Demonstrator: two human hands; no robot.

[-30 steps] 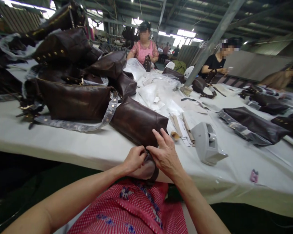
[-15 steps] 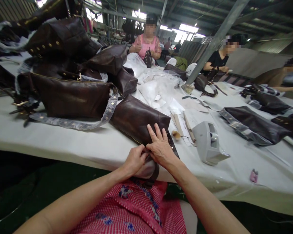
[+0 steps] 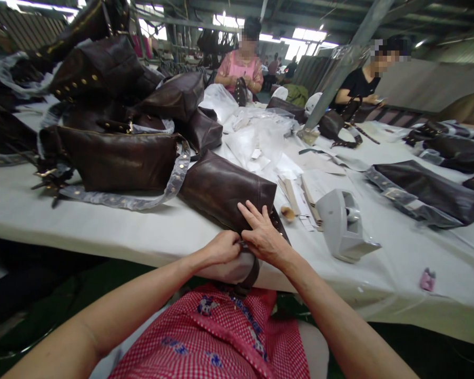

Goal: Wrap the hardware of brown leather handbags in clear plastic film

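A dark brown leather bag (image 3: pixel 225 184) lies on its side at the table's front edge. A line of gold zip runs along its near side, and studs show at its right end. My left hand (image 3: pixel 223 247) is closed at the bag's near edge; the exact part between its fingers is hidden. Close against it, my right hand (image 3: pixel 264 237) pinches the same edge with thumb and forefinger, its other fingers spread over the leather. Below both hands, a greyish wrapped strap (image 3: pixel 237 271) with a dark end hangs over the table edge.
Brown leather bags (image 3: pixel 118 158) are piled at left, one with a plastic-wrapped strap. Right of my hands stand a grey tape dispenser (image 3: pixel 342 226) and cardboard strips (image 3: pixel 296 197). Clear plastic (image 3: pixel 256 131) covers the middle. A pink clip-like item (image 3: pixel 427 280) lies right. Co-workers sit across the table.
The view has shifted a little, moving the table items at right further right. My left hand has turned, its knuckles more closed, and both hands stay at the bag's edge.
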